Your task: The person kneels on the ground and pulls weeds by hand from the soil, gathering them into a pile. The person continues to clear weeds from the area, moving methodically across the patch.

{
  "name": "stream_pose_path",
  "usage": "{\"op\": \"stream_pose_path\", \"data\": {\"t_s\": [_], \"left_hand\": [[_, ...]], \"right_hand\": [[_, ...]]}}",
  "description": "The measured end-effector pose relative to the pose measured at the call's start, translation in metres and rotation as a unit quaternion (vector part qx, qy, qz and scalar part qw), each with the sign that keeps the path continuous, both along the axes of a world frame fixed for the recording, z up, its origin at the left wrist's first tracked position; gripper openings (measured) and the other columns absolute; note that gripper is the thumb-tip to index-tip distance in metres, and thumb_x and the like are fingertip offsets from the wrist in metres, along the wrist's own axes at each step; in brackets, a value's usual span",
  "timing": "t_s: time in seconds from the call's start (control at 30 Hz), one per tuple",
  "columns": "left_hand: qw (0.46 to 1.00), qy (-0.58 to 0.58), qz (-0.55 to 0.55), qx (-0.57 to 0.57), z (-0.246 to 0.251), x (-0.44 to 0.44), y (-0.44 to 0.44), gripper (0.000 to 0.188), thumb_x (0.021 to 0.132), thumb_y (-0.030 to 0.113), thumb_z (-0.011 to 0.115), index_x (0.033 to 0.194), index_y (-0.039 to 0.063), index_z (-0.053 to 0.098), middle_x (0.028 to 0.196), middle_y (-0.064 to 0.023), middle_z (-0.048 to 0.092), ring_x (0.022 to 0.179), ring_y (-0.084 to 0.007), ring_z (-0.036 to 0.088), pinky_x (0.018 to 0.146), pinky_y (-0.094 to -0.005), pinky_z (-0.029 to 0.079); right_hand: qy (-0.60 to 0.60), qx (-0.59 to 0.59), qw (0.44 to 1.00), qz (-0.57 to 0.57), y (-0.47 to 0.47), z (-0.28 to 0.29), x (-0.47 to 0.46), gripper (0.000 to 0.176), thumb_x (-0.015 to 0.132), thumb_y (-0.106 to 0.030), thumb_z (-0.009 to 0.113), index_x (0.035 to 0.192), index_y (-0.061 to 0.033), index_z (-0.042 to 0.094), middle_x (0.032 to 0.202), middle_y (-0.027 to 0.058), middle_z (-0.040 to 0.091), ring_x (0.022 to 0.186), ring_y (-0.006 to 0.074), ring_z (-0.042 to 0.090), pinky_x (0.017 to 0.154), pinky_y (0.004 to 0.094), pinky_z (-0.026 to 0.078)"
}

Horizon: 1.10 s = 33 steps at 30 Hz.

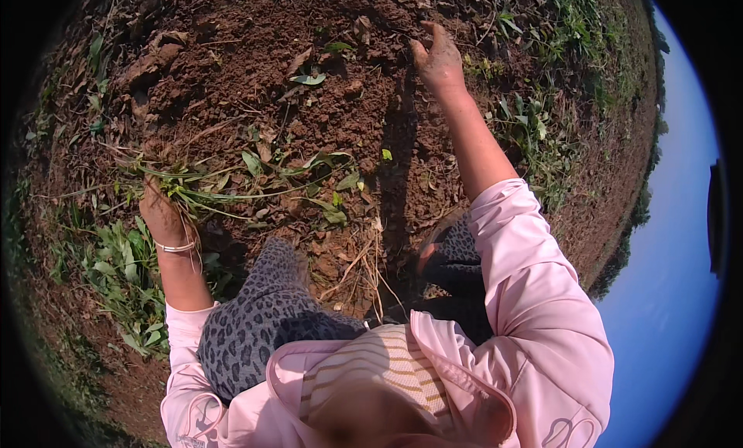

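Note:
My left hand (165,215), with a pale bangle at the wrist, is closed around a bunch of pulled grass (191,193). Long green blades stick out of it to the right, and thin strands hang by the wrist. Farther out on the right, my right hand (441,63) reaches over loose reddish-brown soil (348,108). Its thumb and a finger are apart, with nothing visible between them, and dirt coats the skin. A pale green leaf (308,79) lies on the soil to the left of it.
Leafy weeds (125,268) lie beside my left forearm, and more green plants (531,128) stand right of my right arm. Dry straw (371,268) lies between my legs. A brown clod (154,62) sits at the upper left. Scattered leaves (334,213) cover the ground before my knees.

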<state>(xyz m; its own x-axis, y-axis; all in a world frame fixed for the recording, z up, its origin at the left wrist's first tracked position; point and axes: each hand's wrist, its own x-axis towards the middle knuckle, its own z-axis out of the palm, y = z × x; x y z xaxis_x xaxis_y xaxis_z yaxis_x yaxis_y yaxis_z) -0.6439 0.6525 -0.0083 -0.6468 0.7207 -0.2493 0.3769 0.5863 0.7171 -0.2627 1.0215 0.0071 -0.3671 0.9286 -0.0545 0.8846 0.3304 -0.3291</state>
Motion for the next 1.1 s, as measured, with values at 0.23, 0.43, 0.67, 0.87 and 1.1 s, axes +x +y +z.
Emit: {"op": "stream_pose_path", "data": {"t_s": [0.23, 0.43, 0.67, 0.87, 1.1], "left_hand": [[0.692, 0.686, -0.101, -0.202, 0.061, -0.144, -0.164, 0.035, 0.089, 0.004, 0.061, 0.123, -0.006, 0.060, 0.130, -0.0213, 0.060, 0.122, -0.0323, 0.059, 0.096, -0.0417, 0.052], [0.893, 0.313, -0.006, -0.324, 0.094, -0.109, -0.227, 0.079, 0.092, 0.030, 0.070, 0.157, 0.011, 0.028, 0.162, -0.0183, 0.029, 0.149, -0.0379, 0.025, 0.121, -0.0495, 0.023], [0.851, 0.440, 0.273, -0.083, 0.122, -0.082, -0.197, 0.067, 0.095, 0.030, 0.067, 0.145, -0.005, 0.039, 0.147, -0.0267, 0.046, 0.128, -0.0350, 0.052, 0.105, -0.0433, 0.045], [0.922, 0.299, 0.124, 0.210, 0.145, -0.022, -0.090, 0.035, 0.100, 0.011, 0.059, 0.131, -0.005, 0.054, 0.132, -0.0204, 0.059, 0.117, -0.0260, 0.059, 0.099, -0.0392, 0.050], [0.983, -0.011, -0.177, 0.050, 0.094, 0.072, 0.017, 0.038, 0.094, 0.007, 0.065, 0.132, 0.011, 0.061, 0.124, -0.0124, 0.067, 0.118, -0.0302, 0.062, 0.099, -0.0376, 0.050]], "right_hand": [[-0.305, -0.124, 0.938, -0.109, 0.040, -0.055, 0.159, 0.065, 0.098, -0.050, 0.055, 0.141, -0.0026, 0.042, 0.133, 0.0256, 0.059, 0.125, 0.0409, 0.056, 0.103, 0.0476, 0.047], [-0.219, -0.191, 0.954, 0.065, 0.013, -0.033, 0.127, 0.039, 0.106, -0.035, 0.044, 0.116, 0.0002, 0.059, 0.111, 0.0272, 0.066, 0.107, 0.0449, 0.060, 0.090, 0.0494, 0.050], [-0.210, -0.335, 0.842, 0.366, -0.119, -0.011, 0.064, 0.057, 0.098, -0.027, 0.057, 0.147, -0.0053, 0.038, 0.118, 0.0235, 0.066, 0.107, 0.0411, 0.064, 0.092, 0.0469, 0.052], [-0.175, -0.416, 0.838, 0.306, -0.166, -0.016, 0.041, 0.039, 0.106, -0.034, 0.042, 0.118, -0.0008, 0.058, 0.100, 0.0253, 0.068, 0.100, 0.0427, 0.064, 0.088, 0.0497, 0.051], [-0.080, -0.378, 0.876, 0.288, -0.150, -0.002, 0.051, 0.041, 0.107, -0.028, 0.039, 0.091, 0.0030, 0.059, 0.091, 0.0260, 0.066, 0.091, 0.0446, 0.063, 0.083, 0.0517, 0.050]]}}
